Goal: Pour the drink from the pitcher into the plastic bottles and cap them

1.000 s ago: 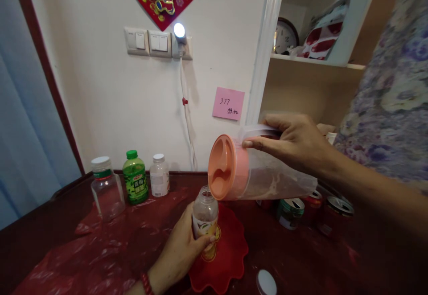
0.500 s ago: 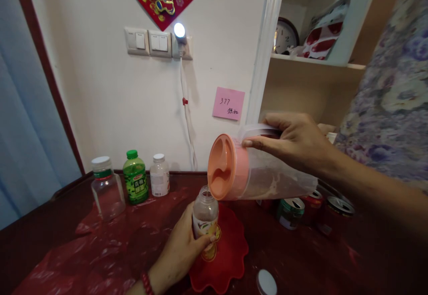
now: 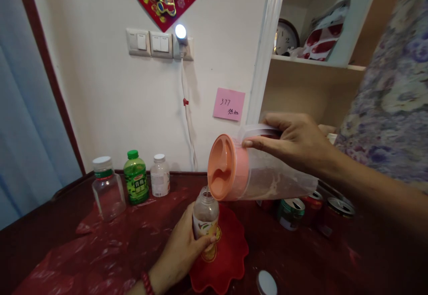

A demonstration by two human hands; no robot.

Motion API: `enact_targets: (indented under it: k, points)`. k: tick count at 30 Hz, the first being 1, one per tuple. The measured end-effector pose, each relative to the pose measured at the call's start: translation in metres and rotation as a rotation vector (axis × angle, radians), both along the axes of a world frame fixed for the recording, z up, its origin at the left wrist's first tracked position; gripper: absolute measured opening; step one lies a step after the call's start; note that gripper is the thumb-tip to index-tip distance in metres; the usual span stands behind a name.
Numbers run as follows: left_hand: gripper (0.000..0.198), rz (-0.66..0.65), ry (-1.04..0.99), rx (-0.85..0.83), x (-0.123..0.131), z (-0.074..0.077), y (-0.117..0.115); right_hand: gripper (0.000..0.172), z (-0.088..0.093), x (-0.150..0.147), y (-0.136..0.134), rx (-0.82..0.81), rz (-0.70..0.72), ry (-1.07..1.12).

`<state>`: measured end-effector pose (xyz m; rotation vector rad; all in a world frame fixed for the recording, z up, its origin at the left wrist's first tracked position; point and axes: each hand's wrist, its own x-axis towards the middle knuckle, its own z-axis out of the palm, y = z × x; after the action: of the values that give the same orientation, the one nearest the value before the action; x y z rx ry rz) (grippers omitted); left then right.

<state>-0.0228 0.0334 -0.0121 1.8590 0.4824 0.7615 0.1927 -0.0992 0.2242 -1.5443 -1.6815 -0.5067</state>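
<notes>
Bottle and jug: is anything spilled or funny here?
No spill shows. The jug, held by the right hand, lies tipped sideways, its spout over the open bottle in the left hand. A loose white cap lies on the table.

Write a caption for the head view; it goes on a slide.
Right hand tips a pink-lidded pitcher over an open bottle held by the left hand.

Your jug is clear w/ a salmon-pink lid. The bottle below that lid is clear, white-yellow label. Under it, a red scalloped mat on a dark red table. Left of the jug: green bottle. Pink note above.
</notes>
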Motion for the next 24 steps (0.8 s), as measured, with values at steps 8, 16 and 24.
enact_targets:
  k: [8, 16, 24]
  points:
    - [0.065, 0.003, 0.001, 0.009, -0.0001, 0.0023, -0.0002, 0.058, 0.0007, -0.0003, 0.0007, -0.014, -0.005, 0.013]
    - [0.064, 0.012, -0.007, -0.002, 0.0013, -0.0015, 0.0011, 0.060, -0.0011, 0.0010, 0.0009, -0.003, 0.003, 0.005]
    - [0.063, -0.007, -0.010, 0.018, 0.0002, -0.0007, 0.0009, 0.058, -0.0016, 0.0003, 0.0023, -0.019, 0.026, 0.024]
